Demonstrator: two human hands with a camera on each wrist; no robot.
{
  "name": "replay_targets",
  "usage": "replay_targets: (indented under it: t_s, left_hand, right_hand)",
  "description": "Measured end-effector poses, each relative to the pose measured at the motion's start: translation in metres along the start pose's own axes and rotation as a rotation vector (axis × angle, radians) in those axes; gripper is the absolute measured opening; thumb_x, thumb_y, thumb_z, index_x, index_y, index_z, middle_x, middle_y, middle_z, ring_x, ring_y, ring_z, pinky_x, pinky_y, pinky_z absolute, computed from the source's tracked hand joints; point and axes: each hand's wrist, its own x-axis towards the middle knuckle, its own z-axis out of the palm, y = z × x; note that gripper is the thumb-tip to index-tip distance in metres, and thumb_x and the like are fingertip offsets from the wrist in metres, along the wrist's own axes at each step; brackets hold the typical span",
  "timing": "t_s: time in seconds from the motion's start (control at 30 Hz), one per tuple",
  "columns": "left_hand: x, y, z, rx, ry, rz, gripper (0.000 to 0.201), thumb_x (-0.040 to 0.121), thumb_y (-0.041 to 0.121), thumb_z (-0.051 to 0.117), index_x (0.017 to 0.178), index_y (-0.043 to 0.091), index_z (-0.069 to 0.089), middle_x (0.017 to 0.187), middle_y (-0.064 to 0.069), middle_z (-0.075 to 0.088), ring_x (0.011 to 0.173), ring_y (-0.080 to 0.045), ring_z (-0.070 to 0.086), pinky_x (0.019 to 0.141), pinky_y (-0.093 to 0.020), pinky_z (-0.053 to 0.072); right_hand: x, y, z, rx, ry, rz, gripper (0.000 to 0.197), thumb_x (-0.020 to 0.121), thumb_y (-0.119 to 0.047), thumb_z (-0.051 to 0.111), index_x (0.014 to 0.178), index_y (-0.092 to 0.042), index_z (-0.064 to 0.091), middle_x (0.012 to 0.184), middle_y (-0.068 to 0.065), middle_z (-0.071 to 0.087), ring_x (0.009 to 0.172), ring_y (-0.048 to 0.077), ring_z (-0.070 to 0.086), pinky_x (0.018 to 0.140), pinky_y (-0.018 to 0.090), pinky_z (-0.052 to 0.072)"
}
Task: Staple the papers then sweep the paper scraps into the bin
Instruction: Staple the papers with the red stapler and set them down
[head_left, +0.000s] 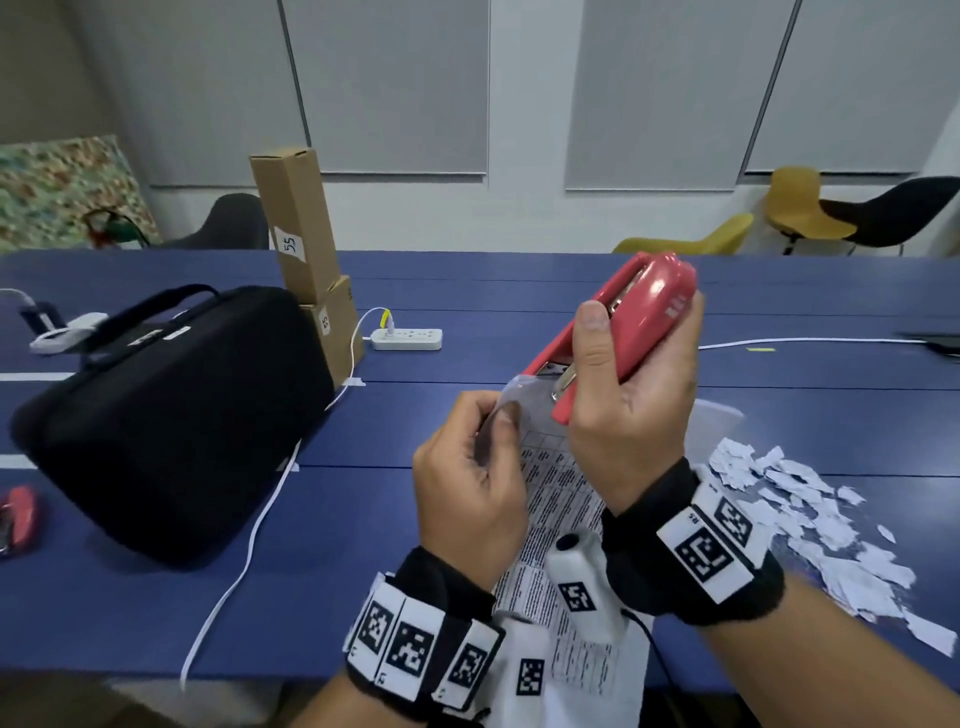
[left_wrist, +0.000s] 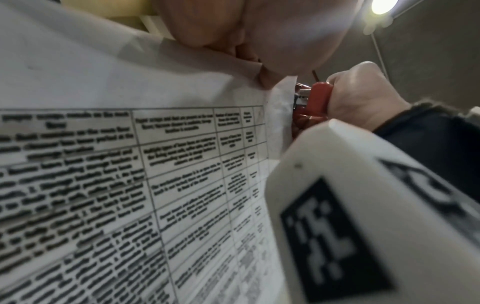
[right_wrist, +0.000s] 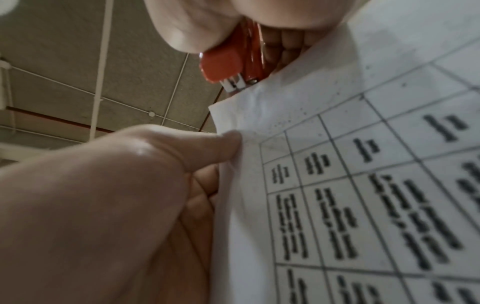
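Left hand (head_left: 470, 486) pinches papers (head_left: 550, 499) corner steady; right hand (head_left: 631, 410) grasps stapler (head_left: 618, 332), mouth over corner for stapling.

Handwritten "55" legible on a white label on the tall cardboard box (head_left: 294, 228). Similar handwritten number, apparently "55", on the lower cardboard box (head_left: 332, 332), turned sideways. Printed table text on the papers (left_wrist: 130, 185) too blurred to read. Square black-and-white code markers on both wristbands (head_left: 711, 545); small lettering beside them illegible.
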Motion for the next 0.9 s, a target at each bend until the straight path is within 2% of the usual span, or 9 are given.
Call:
replay_targets:
  t_s: [0.07,0.13,0.27,0.4,0.47,0.53,0.6,0.73,0.9]
  left_hand:
    - [0.001,0.003,0.000,-0.007,0.005,-0.002,0.017,0.097,0.009,0.056,0.081,0.011,0.061,0.058,0.013,0.048,0.048,-0.003,0.039,0.052,-0.021,0.032]
    - [0.001,0.006,0.000,0.008,-0.005,0.017,0.017,0.097,0.009,0.056,0.081,0.011,0.062,0.058,0.014,0.047,0.048,-0.002,0.039,0.052,-0.020,0.032]
    - [0.000,0.009,0.002,0.032,-0.036,0.055,0.016,0.097,0.012,0.057,0.083,0.011,0.063,0.061,0.016,0.051,0.051,-0.002,0.043,0.054,-0.022,0.035]
    - [-0.002,0.012,0.003,0.028,-0.051,0.071,0.016,0.097,0.015,0.057,0.083,0.012,0.063,0.063,0.008,0.060,0.053,-0.011,0.051,0.051,-0.030,0.042]
    - [-0.004,0.013,0.004,0.030,-0.051,0.070,0.016,0.097,0.016,0.057,0.084,0.012,0.064,0.064,0.004,0.062,0.054,-0.018,0.054,0.051,-0.035,0.046]
    - [-0.005,0.012,0.005,0.034,-0.047,0.062,0.016,0.097,0.016,0.057,0.083,0.012,0.063,0.062,0.005,0.060,0.052,-0.015,0.052,0.050,-0.032,0.044]
    - [-0.006,0.012,0.006,0.048,-0.045,0.056,0.016,0.096,0.016,0.058,0.081,0.013,0.062,0.060,0.007,0.058,0.050,-0.011,0.048,0.049,-0.029,0.042]
    - [-0.008,0.012,0.008,0.043,-0.054,0.052,0.018,0.097,0.019,0.058,0.081,0.011,0.063,0.061,0.003,0.062,0.052,-0.017,0.052,0.049,-0.033,0.044]
    - [-0.008,0.009,0.009,0.044,-0.056,0.036,0.018,0.097,0.018,0.058,0.081,0.011,0.063,0.060,0.009,0.057,0.049,-0.008,0.044,0.050,-0.024,0.037]
  right_hand:
    - [-0.001,-0.001,0.001,-0.010,-0.009,-0.006,0.025,0.092,-0.023,0.060,0.104,-0.034,0.042,0.077,-0.032,0.061,0.063,-0.011,0.057,0.063,0.003,0.043]
    - [-0.001,0.000,0.003,-0.025,-0.019,-0.006,0.024,0.092,-0.025,0.059,0.103,-0.036,0.042,0.078,-0.037,0.061,0.063,-0.012,0.057,0.063,0.002,0.042]
    - [-0.001,0.004,0.005,-0.007,-0.007,0.026,0.020,0.088,-0.040,0.060,0.097,-0.025,0.051,0.067,-0.024,0.062,0.056,-0.003,0.058,0.058,0.013,0.046]
    - [-0.002,0.004,0.005,0.016,0.012,0.025,0.024,0.084,-0.044,0.060,0.086,-0.022,0.052,0.058,-0.014,0.056,0.050,0.000,0.057,0.053,0.013,0.045]
    - [-0.002,0.005,0.004,0.016,0.021,0.015,0.028,0.084,-0.044,0.059,0.087,-0.016,0.052,0.061,-0.013,0.054,0.049,0.001,0.056,0.053,0.016,0.046]
    - [-0.001,0.005,0.004,0.014,0.021,0.027,0.027,0.084,-0.046,0.059,0.083,-0.020,0.052,0.055,-0.012,0.055,0.047,0.003,0.056,0.052,0.019,0.046]
    - [0.001,0.006,0.002,0.019,0.016,0.041,0.024,0.084,-0.045,0.060,0.080,-0.024,0.050,0.051,-0.015,0.059,0.044,0.002,0.058,0.050,0.017,0.046]
    - [0.002,0.009,0.001,0.053,0.002,0.039,0.017,0.089,-0.034,0.061,0.080,-0.024,0.049,0.049,-0.019,0.060,0.041,-0.001,0.058,0.047,0.013,0.044]
    - [0.002,0.013,0.001,0.081,0.006,0.048,0.019,0.085,-0.042,0.061,0.082,-0.026,0.050,0.051,-0.018,0.057,0.043,0.000,0.056,0.049,0.012,0.043]
